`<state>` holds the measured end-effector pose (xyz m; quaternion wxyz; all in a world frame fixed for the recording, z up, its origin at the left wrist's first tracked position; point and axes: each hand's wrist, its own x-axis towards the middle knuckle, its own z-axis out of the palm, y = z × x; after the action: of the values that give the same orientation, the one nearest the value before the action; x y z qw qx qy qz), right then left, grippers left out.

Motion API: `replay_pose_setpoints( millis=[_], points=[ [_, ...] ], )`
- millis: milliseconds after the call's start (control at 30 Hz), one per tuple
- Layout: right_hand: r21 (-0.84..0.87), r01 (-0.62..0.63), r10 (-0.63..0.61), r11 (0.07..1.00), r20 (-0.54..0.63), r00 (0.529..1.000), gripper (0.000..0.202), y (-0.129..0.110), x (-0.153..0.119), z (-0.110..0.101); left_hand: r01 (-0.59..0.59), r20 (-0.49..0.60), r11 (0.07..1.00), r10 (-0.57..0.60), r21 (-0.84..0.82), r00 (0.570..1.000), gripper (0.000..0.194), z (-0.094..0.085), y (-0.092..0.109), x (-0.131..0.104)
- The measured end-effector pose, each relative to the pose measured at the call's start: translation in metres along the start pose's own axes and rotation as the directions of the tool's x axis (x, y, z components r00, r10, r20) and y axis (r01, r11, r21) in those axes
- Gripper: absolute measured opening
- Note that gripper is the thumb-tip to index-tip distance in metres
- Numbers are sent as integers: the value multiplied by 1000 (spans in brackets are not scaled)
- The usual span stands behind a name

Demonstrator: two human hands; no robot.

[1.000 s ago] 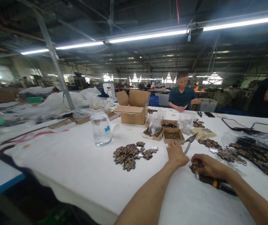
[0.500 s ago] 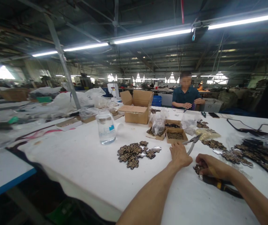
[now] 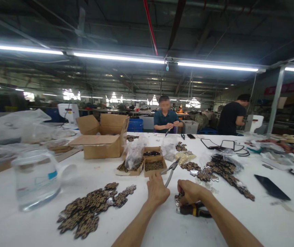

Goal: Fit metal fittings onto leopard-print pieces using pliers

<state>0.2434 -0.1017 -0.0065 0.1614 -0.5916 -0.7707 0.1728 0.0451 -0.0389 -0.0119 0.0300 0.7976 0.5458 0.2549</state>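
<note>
My left hand (image 3: 157, 188) is closed just in front of a small cardboard box of brass-coloured bits (image 3: 154, 166); what it holds, if anything, is hidden. Grey-jawed pliers (image 3: 172, 170) stick out beside its fingers, pointing away from me. To the right, my right hand (image 3: 191, 192) pinches a leopard-patterned piece (image 3: 177, 200) on the white table. Black-and-yellow handles (image 3: 194, 210) lie under that hand. A pile of similar patterned pieces (image 3: 85, 209) spreads to the left, and another pile (image 3: 221, 168) lies to the right.
A water jug (image 3: 37, 181) stands at the left, with an open carton (image 3: 103, 145) behind the piles. Plastic bags (image 3: 135, 151) rest by the small boxes. A dark flat object (image 3: 272, 187) is at the right. A person (image 3: 165, 118) sits across the table; another stands farther right.
The view has swung to the right, so the jug, carton and hands appear farther left. A second person and the dark flat object are now visible. Both hands keep nearly the same pose.
</note>
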Motion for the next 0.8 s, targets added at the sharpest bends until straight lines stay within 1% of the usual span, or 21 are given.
replay_pose_setpoints(
  millis=[67,133,200,233,300,333,400,467,533,633,800],
  points=[
    [154,49,-45,987,-33,998,43,5,-2,-4,-16,4,1000,16,8,1000,54,-1,2,0],
    [358,109,-77,927,-102,992,37,13,-6,-11,-48,11,999,48,4,999,56,-2,3,1],
    [559,183,-55,809,-238,970,31,26,-11,-23,-88,11,996,88,-9,996,59,-3,5,3],
    [635,232,-22,736,-320,947,30,33,-15,-30,-107,10,994,107,-15,994,60,-3,5,3],
    [727,333,75,601,-466,882,34,48,-23,-43,-136,19,990,136,-26,990,60,-3,8,4],
    [747,373,127,551,-516,847,39,55,-26,-49,-149,30,988,150,-30,988,59,-2,9,4],
    [769,418,229,484,-572,788,46,66,-31,-57,-184,55,982,186,-43,981,58,-2,12,4],
    [777,445,310,446,-600,737,44,73,-34,-61,-229,70,971,233,-64,970,62,-2,15,2],
    [771,477,351,422,-624,698,42,77,-34,-62,-262,80,961,269,-85,960,67,-2,18,1],
    [755,518,360,401,-650,669,48,77,-34,-61,-282,102,954,291,-100,951,70,-3,22,-1],
    [758,495,370,426,-645,669,61,78,-41,-60,-271,128,960,278,-70,952,69,1,24,0]
  ],
)
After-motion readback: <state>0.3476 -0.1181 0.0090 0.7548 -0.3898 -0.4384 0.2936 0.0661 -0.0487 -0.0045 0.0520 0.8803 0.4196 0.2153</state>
